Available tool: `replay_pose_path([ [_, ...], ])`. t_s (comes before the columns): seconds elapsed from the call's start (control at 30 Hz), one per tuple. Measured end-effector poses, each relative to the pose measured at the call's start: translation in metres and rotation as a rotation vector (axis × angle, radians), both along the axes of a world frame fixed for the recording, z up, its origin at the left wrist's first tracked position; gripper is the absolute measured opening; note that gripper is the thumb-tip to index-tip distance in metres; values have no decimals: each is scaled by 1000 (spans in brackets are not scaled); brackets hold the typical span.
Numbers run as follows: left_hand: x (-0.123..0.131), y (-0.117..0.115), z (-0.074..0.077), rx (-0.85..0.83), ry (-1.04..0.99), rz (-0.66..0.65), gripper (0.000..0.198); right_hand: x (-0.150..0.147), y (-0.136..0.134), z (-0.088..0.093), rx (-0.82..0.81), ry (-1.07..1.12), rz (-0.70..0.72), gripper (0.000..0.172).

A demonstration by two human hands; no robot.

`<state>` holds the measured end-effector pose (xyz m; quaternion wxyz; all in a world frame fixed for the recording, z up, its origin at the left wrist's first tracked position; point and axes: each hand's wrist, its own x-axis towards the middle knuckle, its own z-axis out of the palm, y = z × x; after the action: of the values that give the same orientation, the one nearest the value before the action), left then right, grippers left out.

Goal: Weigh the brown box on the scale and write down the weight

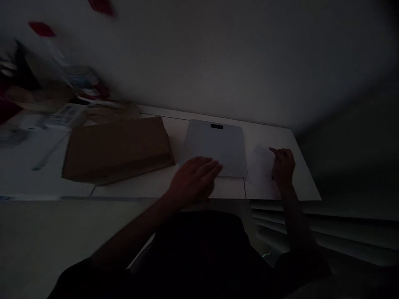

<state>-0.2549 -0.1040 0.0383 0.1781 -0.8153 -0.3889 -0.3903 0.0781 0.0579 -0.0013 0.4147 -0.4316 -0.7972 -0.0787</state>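
The picture is dark. My left hand (198, 176) is at the front edge of a flat, pale bathroom scale (215, 145) with a small dark display. Its fingers stretch to the right, side by side, and nothing shows in them; whether they touch the scale I cannot tell. On the right, my right hand (284, 164) is closed in a pinch at the right side of a white sheet of paper (260, 166) with faint marks near its top. Anything thin between the fingertips is too dark to make out.
A closed brown cardboard box (118, 147) sits left of the scale on the white table (299, 170). Blurred farther left are a clear container with a red part (82, 79) and a printed label (67, 114). At far left shows part of another person's arm (21, 97).
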Motion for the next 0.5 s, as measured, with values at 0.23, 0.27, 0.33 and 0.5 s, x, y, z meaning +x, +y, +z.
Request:
replay_pose_path([
  [0.23, -91, -63, 6, 88, -364, 532, 45, -152, -44, 23, -192, 191, 462, 35],
  [0.27, -103, -70, 4, 111, -425, 605, 41, -171, -49, 23, -238, 209, 516, 37],
  [0.33, -130, -80, -3, 157, -576, 669, 39, -205, -57, 21, -373, 203, 599, 46],
  [0.5, -192, -89, -43, 116, -1008, 639, 53, -268, -68, 13, -696, 161, 650, 80],
])
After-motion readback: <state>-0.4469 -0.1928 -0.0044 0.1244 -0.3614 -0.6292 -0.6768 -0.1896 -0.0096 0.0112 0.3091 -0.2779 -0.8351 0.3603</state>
